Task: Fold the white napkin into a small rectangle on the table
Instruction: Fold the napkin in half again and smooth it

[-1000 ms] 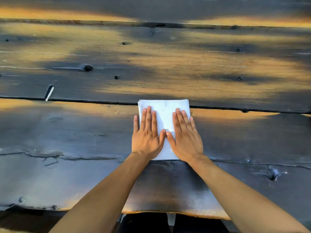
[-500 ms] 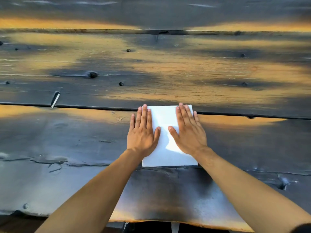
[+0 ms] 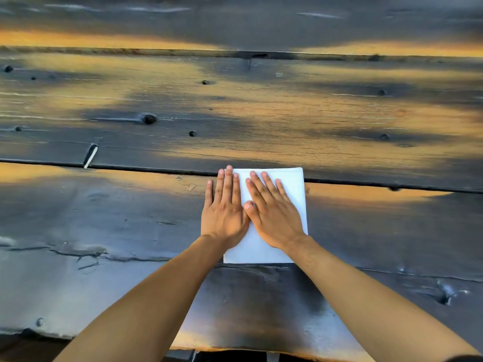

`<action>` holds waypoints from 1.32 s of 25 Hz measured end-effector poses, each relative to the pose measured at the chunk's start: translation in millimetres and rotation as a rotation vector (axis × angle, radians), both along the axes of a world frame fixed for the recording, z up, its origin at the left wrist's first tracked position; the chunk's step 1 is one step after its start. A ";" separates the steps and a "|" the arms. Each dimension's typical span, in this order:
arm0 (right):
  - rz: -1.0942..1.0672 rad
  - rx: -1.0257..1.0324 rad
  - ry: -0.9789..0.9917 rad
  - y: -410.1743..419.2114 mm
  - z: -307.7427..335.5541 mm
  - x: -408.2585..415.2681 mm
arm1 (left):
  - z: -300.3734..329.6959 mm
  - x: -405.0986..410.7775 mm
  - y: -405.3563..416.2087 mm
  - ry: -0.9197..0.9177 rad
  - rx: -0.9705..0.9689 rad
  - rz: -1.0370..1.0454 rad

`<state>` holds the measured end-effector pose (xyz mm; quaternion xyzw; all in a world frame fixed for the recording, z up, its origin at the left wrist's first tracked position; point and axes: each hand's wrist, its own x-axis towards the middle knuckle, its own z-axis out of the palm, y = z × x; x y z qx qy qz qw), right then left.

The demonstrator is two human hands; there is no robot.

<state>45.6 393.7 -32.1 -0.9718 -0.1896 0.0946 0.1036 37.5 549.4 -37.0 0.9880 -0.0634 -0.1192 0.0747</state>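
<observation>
Both hands, left hand (image 3: pixel 224 212) and right hand (image 3: pixel 274 214), pressed flat with straight fingers on the folded white rectangular napkin (image 3: pixel 290 186) on the dark weathered wooden table (image 3: pixel 130 218), grasping nothing

The table (image 3: pixel 287 121) is wood, made of broad planks with visible grain, dark knots and long cracks; its finish is worn and uneven, a dark grey coat over patches of bare amber wood; the far planks look matt and rough, while the near plank has a dull sheen and a smoother face, flaking along a crack at the left; the napkin (image 3: pixel 292 189) is white, matt and flat, with crisp edges; it may be paper or thin cloth, hard to tell from here.
</observation>
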 end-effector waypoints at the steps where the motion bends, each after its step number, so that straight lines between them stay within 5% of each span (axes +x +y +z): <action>1: -0.010 -0.044 -0.004 -14.3 -1.9 -0.2 | 2.1 0.8 -0.5 0.012 -0.007 0.004; 9: -0.282 -0.178 0.033 -68.4 3.0 -6.0 | 12.4 3.2 -0.5 0.055 -0.049 0.006; 13: -0.255 -0.079 -0.080 -34.3 26.7 -27.2 | 19.3 -20.7 15.0 -0.127 -0.262 -0.025; 22: -0.011 -0.100 0.013 -30.2 3.1 -72.1 | 5.6 -80.6 15.2 -0.038 0.050 -0.158; 28: -0.130 -0.168 0.046 -64.2 7.2 -77.0 | 8.1 -81.3 11.8 -0.017 0.064 -0.144; 33: -0.226 -0.028 0.014 4.5 19.8 -44.9 | 8.6 -81.6 10.9 -0.020 0.088 -0.153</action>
